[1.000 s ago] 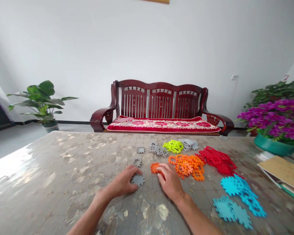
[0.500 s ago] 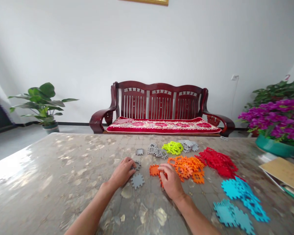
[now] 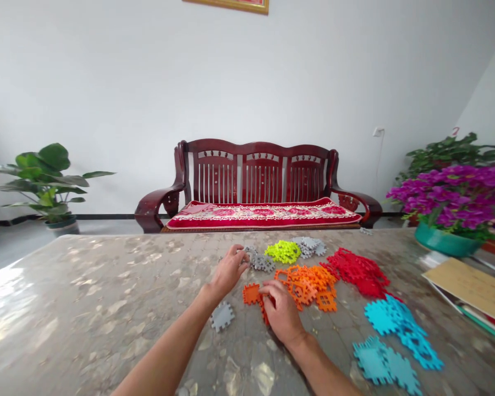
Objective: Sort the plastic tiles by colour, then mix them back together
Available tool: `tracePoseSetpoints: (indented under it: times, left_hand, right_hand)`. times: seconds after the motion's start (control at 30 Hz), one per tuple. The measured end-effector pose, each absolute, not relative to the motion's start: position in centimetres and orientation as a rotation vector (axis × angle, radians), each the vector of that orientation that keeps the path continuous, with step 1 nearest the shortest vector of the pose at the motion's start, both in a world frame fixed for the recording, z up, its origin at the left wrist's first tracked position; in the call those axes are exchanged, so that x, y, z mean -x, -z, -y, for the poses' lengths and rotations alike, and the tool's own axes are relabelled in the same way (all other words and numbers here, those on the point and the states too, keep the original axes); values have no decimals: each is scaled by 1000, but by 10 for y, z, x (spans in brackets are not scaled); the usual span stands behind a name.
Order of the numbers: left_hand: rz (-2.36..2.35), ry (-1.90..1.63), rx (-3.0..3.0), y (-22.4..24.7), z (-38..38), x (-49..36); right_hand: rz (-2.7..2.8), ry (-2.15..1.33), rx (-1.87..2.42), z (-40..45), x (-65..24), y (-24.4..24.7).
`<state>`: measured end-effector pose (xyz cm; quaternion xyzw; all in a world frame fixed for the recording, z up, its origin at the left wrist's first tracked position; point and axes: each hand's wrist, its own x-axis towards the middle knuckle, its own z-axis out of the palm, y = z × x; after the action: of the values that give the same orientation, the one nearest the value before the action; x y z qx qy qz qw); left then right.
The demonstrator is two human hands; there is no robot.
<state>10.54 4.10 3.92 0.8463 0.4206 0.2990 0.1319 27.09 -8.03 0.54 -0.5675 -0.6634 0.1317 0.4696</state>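
My left hand reaches to the near left edge of a dark grey pile of toothed flat pieces; its fingers are bent together, and what they grip is too small to name. My right hand rests with curled fingers beside a square orange piece, partly over a red-orange piece. Just right of it lies the orange pile. A single grey square piece lies below my left hand, near the forearm. A yellow-green pile and a light grey pile sit farther back.
Red pieces, bright blue pieces and teal pieces lie to the right on the table. A teal pot of purple flowers and a brown folder are at the right edge. A wooden bench stands behind.
My left hand has moved forward and right, from the grey pieces near the single square to the dark grey pile. My right hand stays by the orange pieces. The view has shifted slightly right.
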Motion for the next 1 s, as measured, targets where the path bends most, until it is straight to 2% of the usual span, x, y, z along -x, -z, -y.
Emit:
tracePoseSetpoints:
  times: [0.17, 0.37, 0.53, 1.0]
  left_hand:
    - [-1288, -813, -2484, -39, -56, -116]
    - [-1673, -623, -2441, -30, -67, -77]
    - [-1664, -535, -2392, -19, -72, -50]
    - [-1694, -741, -1993, -17, -63, -52]
  right_hand:
    - [1622, -320, 1396, 81, -270, -7]
    - [1638, -332, 1389, 82, -269, -8]
    - [1644, -338, 1377, 82, -269, -7]
    - [1665, -351, 1363, 81, -271, -6]
